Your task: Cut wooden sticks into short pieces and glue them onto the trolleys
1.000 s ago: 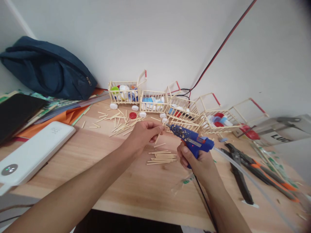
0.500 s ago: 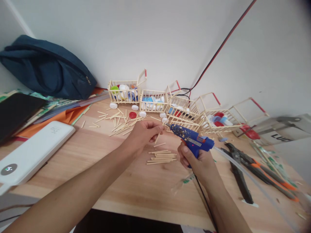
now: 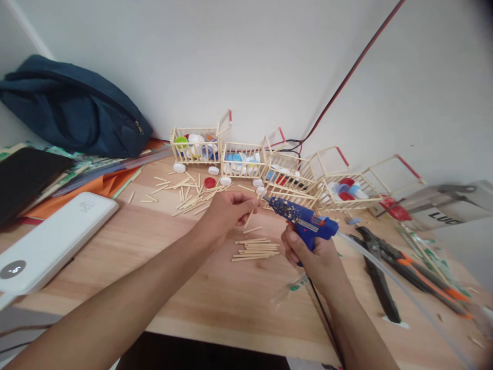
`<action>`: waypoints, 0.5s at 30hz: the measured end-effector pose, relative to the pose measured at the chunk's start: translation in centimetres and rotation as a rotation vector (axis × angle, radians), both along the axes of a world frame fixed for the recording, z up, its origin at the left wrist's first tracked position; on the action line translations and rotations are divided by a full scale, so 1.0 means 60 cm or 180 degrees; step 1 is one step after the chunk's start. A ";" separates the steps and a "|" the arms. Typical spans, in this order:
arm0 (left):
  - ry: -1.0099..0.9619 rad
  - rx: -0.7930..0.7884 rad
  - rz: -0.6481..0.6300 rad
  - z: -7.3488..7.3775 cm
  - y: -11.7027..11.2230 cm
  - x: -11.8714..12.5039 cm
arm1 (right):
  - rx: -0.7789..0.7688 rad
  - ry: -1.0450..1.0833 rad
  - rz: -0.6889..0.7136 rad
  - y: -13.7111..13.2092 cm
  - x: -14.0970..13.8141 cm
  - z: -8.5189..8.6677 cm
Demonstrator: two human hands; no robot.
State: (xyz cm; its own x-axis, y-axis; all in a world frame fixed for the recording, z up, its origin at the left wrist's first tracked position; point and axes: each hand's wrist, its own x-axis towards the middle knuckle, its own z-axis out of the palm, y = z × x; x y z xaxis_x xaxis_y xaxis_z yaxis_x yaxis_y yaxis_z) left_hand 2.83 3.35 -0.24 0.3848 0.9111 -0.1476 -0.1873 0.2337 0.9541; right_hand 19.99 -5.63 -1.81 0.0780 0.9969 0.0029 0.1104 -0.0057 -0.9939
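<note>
Little has moved: the left hand (image 3: 227, 210) and right hand (image 3: 308, 249) hold position, leaving the work alignment unchanged. Left fingertips pinch a thin stick (image 3: 248, 221) over the bench (image 3: 215, 308); right fingers wrap the blue glue gun (image 3: 296, 215). Its nozzle (image 3: 265, 198) sits near the stick's upper end; contact is unclear.

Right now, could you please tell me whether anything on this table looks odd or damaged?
The blue glue gun in the right hand has a dark, speckled front, unlike its blue rear; perhaps scorching or grime. Short sticks lie strewn near the red cap, unlike the neater pile.
</note>
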 end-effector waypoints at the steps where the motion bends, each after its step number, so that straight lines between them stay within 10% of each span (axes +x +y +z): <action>1: -0.0004 -0.0009 -0.0001 -0.001 0.000 0.000 | 0.0001 0.0004 -0.0008 0.000 0.000 0.000; 15: 0.0025 -0.0015 -0.0015 -0.002 0.000 -0.002 | -0.0053 0.0100 -0.0168 -0.001 -0.001 -0.005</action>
State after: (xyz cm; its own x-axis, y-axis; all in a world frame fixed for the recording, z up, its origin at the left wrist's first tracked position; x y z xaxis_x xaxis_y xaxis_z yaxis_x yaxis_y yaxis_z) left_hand 2.72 3.36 -0.35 0.3878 0.9086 -0.1549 -0.1788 0.2390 0.9544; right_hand 19.92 -5.69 -2.08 0.1304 0.9913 -0.0170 0.0783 -0.0274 -0.9966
